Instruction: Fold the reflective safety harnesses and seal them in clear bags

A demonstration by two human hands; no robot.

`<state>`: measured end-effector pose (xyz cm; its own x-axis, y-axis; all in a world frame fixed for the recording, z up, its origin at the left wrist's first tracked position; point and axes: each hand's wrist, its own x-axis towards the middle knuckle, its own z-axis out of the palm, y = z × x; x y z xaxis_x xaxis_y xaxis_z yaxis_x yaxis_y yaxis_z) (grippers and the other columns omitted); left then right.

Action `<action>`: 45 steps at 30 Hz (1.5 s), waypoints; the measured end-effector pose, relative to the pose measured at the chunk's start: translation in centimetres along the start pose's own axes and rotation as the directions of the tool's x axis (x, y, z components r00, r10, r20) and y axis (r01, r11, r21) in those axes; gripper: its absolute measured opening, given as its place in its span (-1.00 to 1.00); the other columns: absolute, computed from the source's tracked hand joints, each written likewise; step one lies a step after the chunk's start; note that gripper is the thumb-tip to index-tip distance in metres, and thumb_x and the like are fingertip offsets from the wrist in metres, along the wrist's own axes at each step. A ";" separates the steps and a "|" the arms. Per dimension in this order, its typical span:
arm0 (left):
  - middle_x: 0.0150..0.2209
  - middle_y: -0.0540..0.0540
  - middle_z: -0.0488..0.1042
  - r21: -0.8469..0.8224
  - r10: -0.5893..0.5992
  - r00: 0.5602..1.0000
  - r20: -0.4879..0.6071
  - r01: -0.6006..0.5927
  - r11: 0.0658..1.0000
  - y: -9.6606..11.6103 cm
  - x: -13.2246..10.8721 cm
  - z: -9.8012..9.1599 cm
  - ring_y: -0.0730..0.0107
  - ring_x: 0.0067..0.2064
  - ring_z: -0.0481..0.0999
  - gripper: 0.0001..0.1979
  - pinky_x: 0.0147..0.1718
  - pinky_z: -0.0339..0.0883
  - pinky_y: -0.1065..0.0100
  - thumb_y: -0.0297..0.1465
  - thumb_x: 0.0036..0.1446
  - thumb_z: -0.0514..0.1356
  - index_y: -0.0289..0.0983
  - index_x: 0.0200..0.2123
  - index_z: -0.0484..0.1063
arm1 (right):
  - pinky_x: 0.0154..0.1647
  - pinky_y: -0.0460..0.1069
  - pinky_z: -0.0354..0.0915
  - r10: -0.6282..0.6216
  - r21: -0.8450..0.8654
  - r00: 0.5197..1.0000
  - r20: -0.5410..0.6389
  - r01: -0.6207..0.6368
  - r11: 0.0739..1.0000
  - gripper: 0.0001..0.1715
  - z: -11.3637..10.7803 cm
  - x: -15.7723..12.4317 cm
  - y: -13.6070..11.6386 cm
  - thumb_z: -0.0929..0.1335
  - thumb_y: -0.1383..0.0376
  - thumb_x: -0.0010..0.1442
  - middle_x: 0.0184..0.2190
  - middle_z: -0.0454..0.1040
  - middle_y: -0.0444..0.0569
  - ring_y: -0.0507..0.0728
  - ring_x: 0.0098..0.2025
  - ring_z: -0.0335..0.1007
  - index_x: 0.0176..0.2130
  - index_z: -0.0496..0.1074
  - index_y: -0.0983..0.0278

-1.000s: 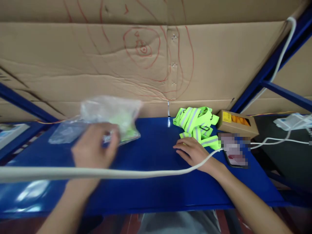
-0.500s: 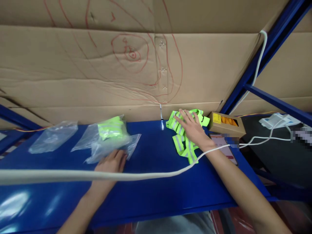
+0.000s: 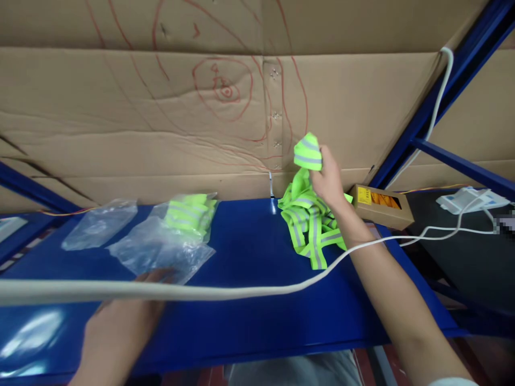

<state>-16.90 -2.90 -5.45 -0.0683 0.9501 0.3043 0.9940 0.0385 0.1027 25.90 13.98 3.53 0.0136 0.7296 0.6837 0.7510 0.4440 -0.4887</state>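
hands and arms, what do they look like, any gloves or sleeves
Left hand and right hand are bare: no gloves, rings or watch visible. Forearms are uncovered; a pale sleeve edge may show at the bottom right.

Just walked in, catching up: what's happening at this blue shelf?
A person's right hand has a grip on one end of a tangled neon-yellow vest with grey reflective stripes, raised above the blue metal shelf; the rest trails on it. The left hand lies flat at the near edge of a clear plastic bag holding a folded neon vest.
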 end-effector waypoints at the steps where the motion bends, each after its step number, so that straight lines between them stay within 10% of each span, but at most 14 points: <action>1: -0.10 -0.07 0.67 -0.020 0.022 1.000 0.004 -0.022 1.000 1.0 -0.4 -0.5 -0.03 -0.22 0.68 -0.68 -0.33 0.50 0.12 -0.11 0.24 0.02 0.00 -0.17 0.56 | 0.02 0.19 0.46 0.011 0.184 0.997 -0.075 0.003 0.983 -0.66 -0.2 0.5 -0.5 0.24 0.32 0.39 -0.04 0.54 0.05 0.25 0.04 0.51 0.14 0.28 0.22; 6: 0.02 -0.13 0.60 -0.668 0.189 0.979 0.072 -0.093 0.738 10.2 0.8 -1.0 0.10 -0.07 0.65 -0.58 -0.19 0.59 0.16 -0.06 0.20 0.24 -0.03 0.08 0.44 | -0.12 0.10 0.56 0.090 0.755 0.995 0.047 -0.094 0.649 -0.65 -0.8 1.1 -5.6 0.29 0.07 0.43 -0.15 0.54 -0.09 0.14 -0.07 0.59 0.10 0.24 0.16; 9: 0.35 -0.32 0.28 -0.883 0.326 0.938 0.117 -0.052 0.466 15.8 2.5 1.1 -0.10 0.29 0.40 0.07 0.11 0.48 -0.04 -0.10 -0.06 0.47 -0.11 0.43 0.01 | -0.10 0.08 0.57 0.044 0.848 0.993 0.114 -0.120 0.516 -0.61 -1.2 0.3 -9.1 0.30 0.01 0.42 -0.15 0.53 -0.09 0.12 -0.09 0.61 0.06 0.26 0.20; 16: 0.08 -0.25 0.58 -0.900 0.386 0.815 0.433 0.412 0.141 18.6 3.5 4.7 -0.04 0.09 0.58 -0.35 0.15 0.40 -0.03 -0.05 0.11 0.35 -0.24 0.19 0.41 | 0.28 0.24 0.34 -0.126 0.545 0.954 0.271 -0.044 0.837 -0.27 -0.1 -2.3 -7.8 0.35 0.16 0.38 0.24 0.37 0.11 0.24 0.31 0.33 0.38 -0.01 0.18; 18: -0.05 -0.24 0.64 -0.884 0.368 0.804 0.467 0.428 0.188 17.9 4.0 4.5 0.01 -0.02 0.63 -0.40 0.04 0.47 0.05 0.00 0.17 0.27 -0.30 0.11 0.48 | 0.41 0.36 0.09 -0.081 0.265 0.935 0.345 -0.014 0.964 -0.02 0.3 -3.9 -5.8 0.42 0.23 0.29 0.41 0.11 0.28 0.38 0.48 -0.02 0.46 -0.14 0.27; 20: -0.23 -0.18 0.65 -0.855 0.299 0.849 0.436 0.286 0.433 17.1 4.8 4.1 0.07 -0.13 0.64 -0.44 -0.08 0.50 0.14 0.06 0.24 0.14 -0.31 -0.05 0.57 | 0.43 0.45 -0.06 -0.031 0.015 0.917 0.398 0.028 1.000 0.01 0.2 -6.1 -4.1 0.42 0.27 0.27 0.47 -0.05 0.36 0.46 0.52 -0.22 0.48 -0.13 0.33; 23: -0.49 -0.18 0.52 -0.625 0.123 0.942 0.311 0.105 0.774 15.7 6.4 3.4 -0.01 -0.24 0.60 -0.46 -0.21 0.44 0.15 0.09 0.20 0.14 -0.28 -0.47 0.51 | 0.39 0.38 0.09 -0.197 0.000 0.839 0.508 0.229 0.973 -0.36 -0.9 -9.7 -3.0 0.31 0.35 0.37 0.36 0.23 0.26 0.37 0.43 0.10 0.38 0.20 0.26; 28: -0.54 -0.15 0.38 -0.324 -0.054 0.994 0.092 0.081 0.942 13.9 6.2 0.6 0.00 -0.33 0.53 -0.49 -0.31 0.28 0.19 0.00 0.23 0.12 -0.21 -0.62 0.26 | 0.29 0.27 0.26 -0.341 0.164 0.712 0.614 0.308 0.937 -0.55 -3.5 -14.1 -3.1 0.38 0.20 0.37 0.23 0.43 0.13 0.31 0.29 0.32 0.22 0.44 0.18; 31: -0.49 -0.12 0.44 -0.309 0.135 0.990 -0.040 -0.141 0.941 15.0 2.6 -0.6 0.18 -0.41 0.50 -0.53 -0.39 0.29 0.24 -0.03 0.33 0.03 -0.17 -0.53 0.34 | 0.26 0.24 0.30 -0.279 0.158 0.683 0.675 0.235 0.959 -0.49 -3.7 -15.1 -2.5 0.44 0.15 0.32 0.20 0.45 0.14 0.30 0.24 0.38 0.21 0.44 0.19; 35: -0.02 -0.26 0.57 -0.406 0.508 0.860 -0.053 -0.483 0.776 18.4 -3.2 1.1 -0.06 -0.01 0.57 -0.55 -0.09 0.45 0.03 -0.01 0.22 0.21 -0.10 0.07 0.47 | 0.19 0.16 0.36 -0.263 0.199 0.685 0.680 0.172 0.965 -0.64 -2.9 -15.1 -1.2 0.39 0.22 0.38 0.07 0.55 0.08 0.21 0.13 0.48 0.14 0.49 0.18; 45: 0.38 -0.23 0.25 -0.281 0.580 0.815 0.006 -0.555 0.783 18.1 -4.9 3.2 -0.08 0.29 0.40 -0.31 0.09 0.44 -0.03 -0.51 0.19 0.11 -0.05 0.37 0.20 | 0.25 0.24 0.24 -0.299 0.113 0.713 0.634 0.297 0.948 -0.55 -4.1 -15.6 -2.2 0.29 0.46 0.38 0.19 0.49 0.06 0.26 0.24 0.38 0.16 0.49 0.14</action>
<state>1.68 -5.86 -8.14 0.5213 0.7983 0.3016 0.7918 -0.5843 0.1779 26.70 -0.55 -3.86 -0.6338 0.7170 0.2902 0.6411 0.6969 -0.3216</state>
